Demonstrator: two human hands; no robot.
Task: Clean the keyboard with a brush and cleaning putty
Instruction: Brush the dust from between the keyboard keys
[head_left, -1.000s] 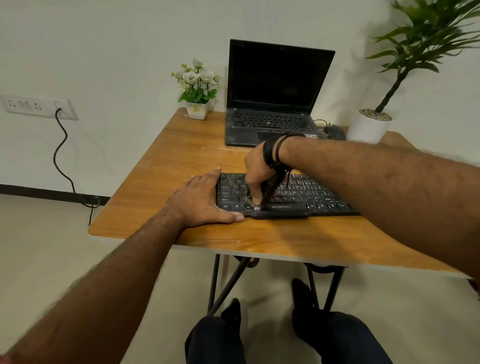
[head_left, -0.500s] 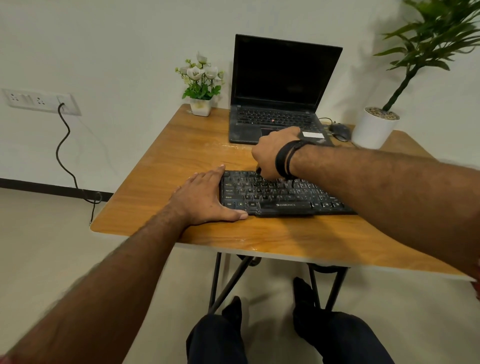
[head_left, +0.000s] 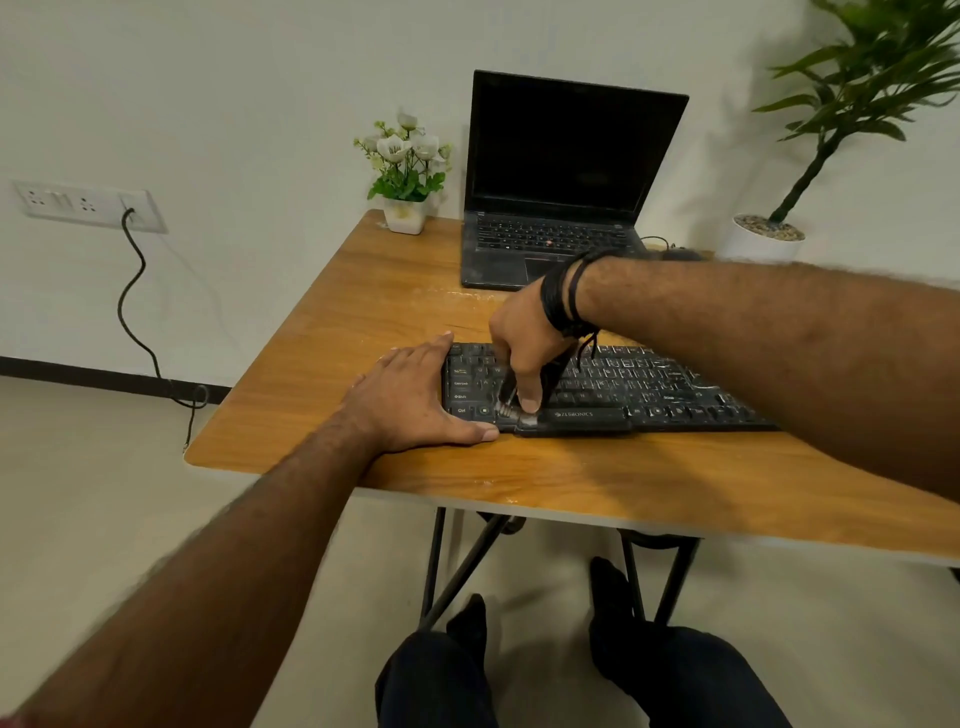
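your left hand (head_left: 410, 397) lies flat, bracing the keyboard (head_left: 623, 387) on the table (head_left: 363, 312), while your right hand (head_left: 524, 343) grips the brush (head_left: 506, 402) at the near-left keys: brushing seems underway, putty unseen.

bare forearms on my feed, no sleeves, black cord bands (head_left: 563, 299) stacked on the right wrist, dark trousers (head_left: 571, 680), black socks (head_left: 605, 582)

A wooden table (head_left: 363, 312) on black folding legs stands against a plain white wall (head_left: 234, 78), over a pale beige floor (head_left: 104, 519). Left of the table, a white socket panel (head_left: 85, 203) is on the wall, and a black cable (head_left: 132, 312) hangs from it down to the dark skirting (head_left: 78, 371).
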